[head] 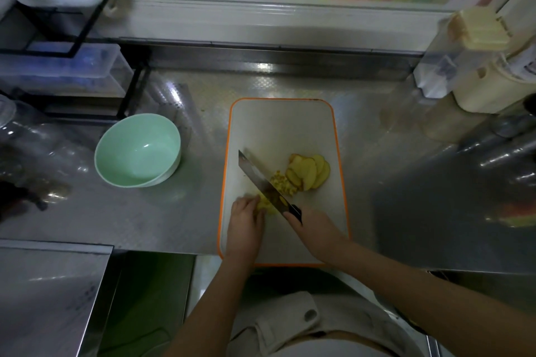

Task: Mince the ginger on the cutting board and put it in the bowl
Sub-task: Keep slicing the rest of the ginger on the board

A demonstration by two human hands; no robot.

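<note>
Embossed steel counter (pixel 290 84) fills mid frame. On it, centre-right, sits the white rectangular plastic cutting board (pixel 284 124) w/ orange rim, its near edge at the counter lip. A mint-green round bowl (pixel 127 148) sits left of the board, apart from it, nothing in it. Lower centre: right hand (pixel 311 229), grip wrapped round the dark handle of the broad steel knife (pixel 261 182); the blade slants up-left across the board, edge down at the ginger. Left hand (pixel 245 217) is just left of the blade, grip curled, fingertips pinning a yellow ginger clump (pixel 268 207) to the board right beside the blade. Right of the blade lies a fan of pale-yellow ginger slices (pixel 309 172), overlapping and uncut. Betw. them and the blade is a small heap of chopped ginger (pixel 282 182). My read: the step in hand is chopping, approx a third done, w/ nothing moved to the bowl yet. To do it well, tuck the left fingertips back and use the knuckles as guide, since they sit v. close to the edge. Rock the blade in short strokes, tip on the board. Bunch the clump tight so bits don't scatter off the left rim. Cut slices to strips, cross-cut, then go over the whole heap till fine. Wet ginger prob. sticks to the blade; wipe it from the spine side.
</note>
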